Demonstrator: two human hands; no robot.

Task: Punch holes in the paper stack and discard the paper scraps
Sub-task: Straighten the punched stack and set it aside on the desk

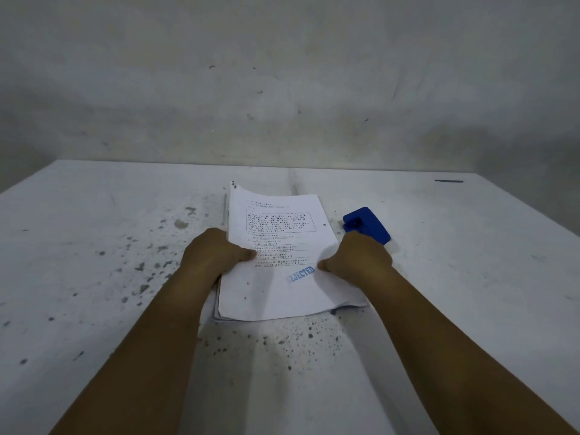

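A stack of white printed sheets (282, 290) lies on the table in front of me, its top page stamped "REJECTED" in blue. One punched hole shows near the top page's right edge. My left hand (216, 255) grips the stack's left edge, thumb on top. My right hand (361, 259) grips the right edge the same way. A blue hole punch (367, 224) sits on the table just beyond my right hand, beside the stack's right edge.
The white table (94, 277) is speckled with dark chipped spots to the left of the stack and in front of it. A grey wall (282, 89) rises right behind the table's far edge. A dark mark (448, 181) lies at the far right.
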